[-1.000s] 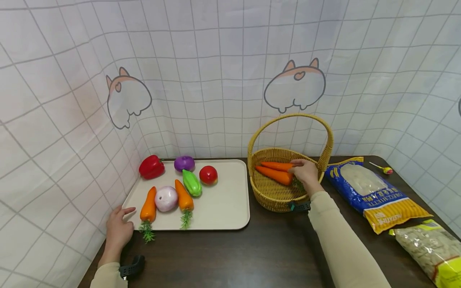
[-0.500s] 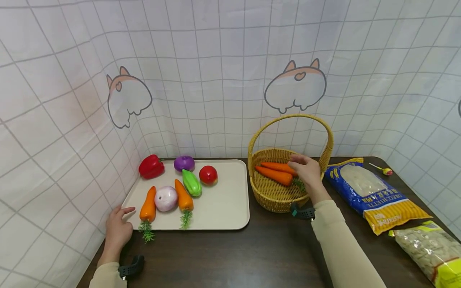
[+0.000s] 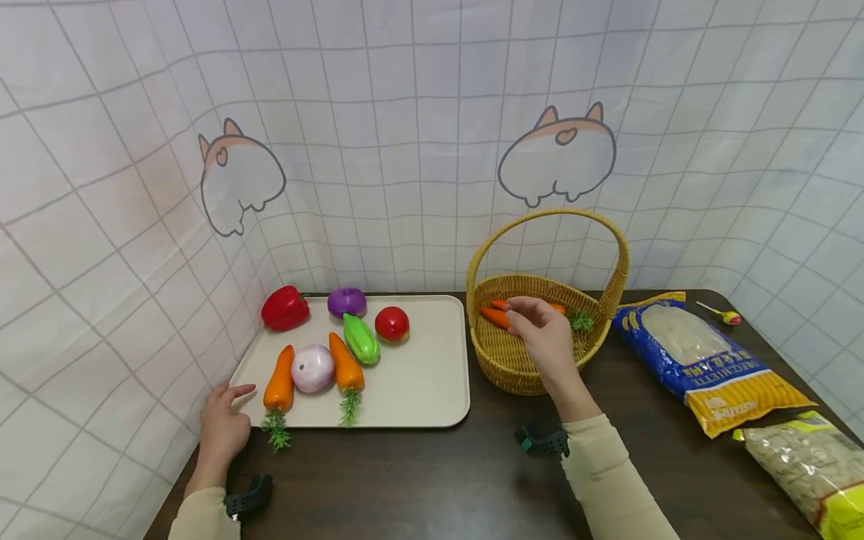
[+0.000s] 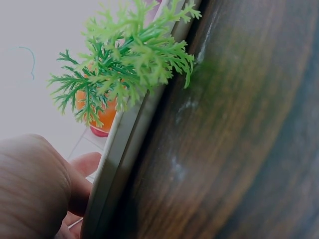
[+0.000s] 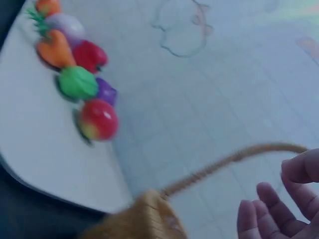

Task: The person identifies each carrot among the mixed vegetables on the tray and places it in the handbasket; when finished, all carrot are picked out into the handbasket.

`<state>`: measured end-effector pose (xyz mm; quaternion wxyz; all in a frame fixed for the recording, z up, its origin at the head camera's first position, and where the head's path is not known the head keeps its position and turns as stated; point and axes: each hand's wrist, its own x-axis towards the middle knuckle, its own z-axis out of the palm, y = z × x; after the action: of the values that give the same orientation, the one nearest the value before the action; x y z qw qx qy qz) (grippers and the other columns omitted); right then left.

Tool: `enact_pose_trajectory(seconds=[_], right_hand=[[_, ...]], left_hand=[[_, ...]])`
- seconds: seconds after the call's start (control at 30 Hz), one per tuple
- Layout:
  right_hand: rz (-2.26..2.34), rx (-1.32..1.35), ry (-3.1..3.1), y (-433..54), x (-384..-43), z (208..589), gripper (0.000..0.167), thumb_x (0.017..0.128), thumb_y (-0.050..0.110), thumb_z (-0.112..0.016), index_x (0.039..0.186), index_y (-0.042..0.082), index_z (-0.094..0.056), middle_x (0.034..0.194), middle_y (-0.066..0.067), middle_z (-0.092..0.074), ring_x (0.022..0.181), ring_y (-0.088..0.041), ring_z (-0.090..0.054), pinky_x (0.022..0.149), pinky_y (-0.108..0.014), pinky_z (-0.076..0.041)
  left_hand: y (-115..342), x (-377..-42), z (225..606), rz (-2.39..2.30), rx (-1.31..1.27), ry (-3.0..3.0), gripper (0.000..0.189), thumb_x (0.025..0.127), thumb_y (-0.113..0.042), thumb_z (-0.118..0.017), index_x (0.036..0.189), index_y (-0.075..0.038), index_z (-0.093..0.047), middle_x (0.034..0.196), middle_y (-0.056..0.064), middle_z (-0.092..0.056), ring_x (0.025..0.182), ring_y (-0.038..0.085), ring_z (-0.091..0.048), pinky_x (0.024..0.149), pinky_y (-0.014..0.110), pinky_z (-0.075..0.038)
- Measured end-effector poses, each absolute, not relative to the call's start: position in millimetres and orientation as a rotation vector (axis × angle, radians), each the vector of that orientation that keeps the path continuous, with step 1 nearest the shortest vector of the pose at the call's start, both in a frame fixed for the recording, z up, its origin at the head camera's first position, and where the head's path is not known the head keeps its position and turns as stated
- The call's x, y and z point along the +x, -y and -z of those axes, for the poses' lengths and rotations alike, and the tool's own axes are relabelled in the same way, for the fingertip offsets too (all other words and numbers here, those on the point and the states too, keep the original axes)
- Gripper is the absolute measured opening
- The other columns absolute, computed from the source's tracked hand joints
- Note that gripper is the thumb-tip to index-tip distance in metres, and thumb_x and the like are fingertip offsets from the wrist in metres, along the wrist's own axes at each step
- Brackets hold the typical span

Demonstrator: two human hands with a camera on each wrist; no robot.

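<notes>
My left hand (image 3: 225, 426) is at the front left corner of a cream tray (image 3: 425, 375), thumb over the rim and fingers along the outer side. Close to it lies an orange carrot (image 3: 279, 386) with green leaves hanging over the front rim, seen large in the left wrist view. My right hand (image 3: 545, 341) hovers over the front of a wicker basket (image 3: 502, 367), fingers loosely bent and holding nothing. Two carrots (image 3: 495, 316) lie in the basket, partly hidden behind that hand.
The tray also bears a white-purple onion (image 3: 313, 368), another carrot (image 3: 346, 364), a red pepper (image 3: 285, 308), a purple vegetable (image 3: 347, 302), a green vegetable (image 3: 361, 340) and a red fruit (image 3: 393, 324). Right of the basket lie a blue-yellow pasta bag (image 3: 709, 367), another bag (image 3: 803, 465) and a lollipop (image 3: 729, 317).
My right hand has let go of the carrot in the basket, lifted, and moved left and toward me. The left hand has stayed at the tray.
</notes>
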<state>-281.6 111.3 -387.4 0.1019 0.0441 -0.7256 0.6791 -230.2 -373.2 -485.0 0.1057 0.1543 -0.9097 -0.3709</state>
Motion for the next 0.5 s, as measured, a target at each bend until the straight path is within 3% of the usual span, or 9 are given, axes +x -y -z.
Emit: enact_pose_trajectory(seconds=[0.13, 0.27, 0.37, 0.5], right_hand=[[-1.998, 0.197, 2.084, -86, -267, 386, 0.023, 0.093, 0.008, -0.064, 0.113, -0.002, -0.065, 0.112, -0.02, -0.065, 0.086, -0.024, -0.063, 0.077, -0.03, -0.054], [-1.934, 0.352, 2.044, -58, -250, 379, 0.019, 0.091, -0.001, -0.062, 0.108, -0.01, -0.064, 0.106, -0.028, -0.066, 0.08, -0.021, -0.062, 0.071, -0.023, -0.053], [-1.893, 0.427, 2.084, -39, -240, 381, 0.017, 0.091, -0.003, -0.061, 0.106, -0.009, -0.065, 0.103, -0.027, -0.067, 0.078, -0.018, -0.063, 0.07, -0.02, -0.052], [-1.858, 0.442, 2.184, -14, -235, 399, 0.013, 0.09, 0.0, -0.063, 0.101, -0.002, -0.068, 0.099, -0.02, -0.07, 0.08, -0.027, -0.066, 0.07, -0.021, -0.051]], left_hand=[[373, -234, 485, 1.099, 0.436, 2.68, 0.058, 0.074, 0.013, -0.035, 0.13, 0.009, -0.053, 0.154, 0.034, -0.018, 0.14, 0.054, -0.014, 0.111, 0.063, -0.017], [373, -236, 486, 1.095, 0.422, 2.682, 0.058, 0.074, 0.013, -0.036, 0.129, 0.008, -0.054, 0.154, 0.034, -0.018, 0.14, 0.053, -0.015, 0.111, 0.063, -0.016], [374, -234, 486, 1.098, 0.437, 2.683, 0.058, 0.074, 0.014, -0.036, 0.129, 0.008, -0.054, 0.154, 0.034, -0.018, 0.14, 0.053, -0.014, 0.111, 0.063, -0.016], [376, -231, 487, 1.094, 0.435, 2.684, 0.058, 0.073, 0.012, -0.036, 0.129, 0.009, -0.054, 0.153, 0.035, -0.018, 0.14, 0.054, -0.015, 0.111, 0.063, -0.017]])
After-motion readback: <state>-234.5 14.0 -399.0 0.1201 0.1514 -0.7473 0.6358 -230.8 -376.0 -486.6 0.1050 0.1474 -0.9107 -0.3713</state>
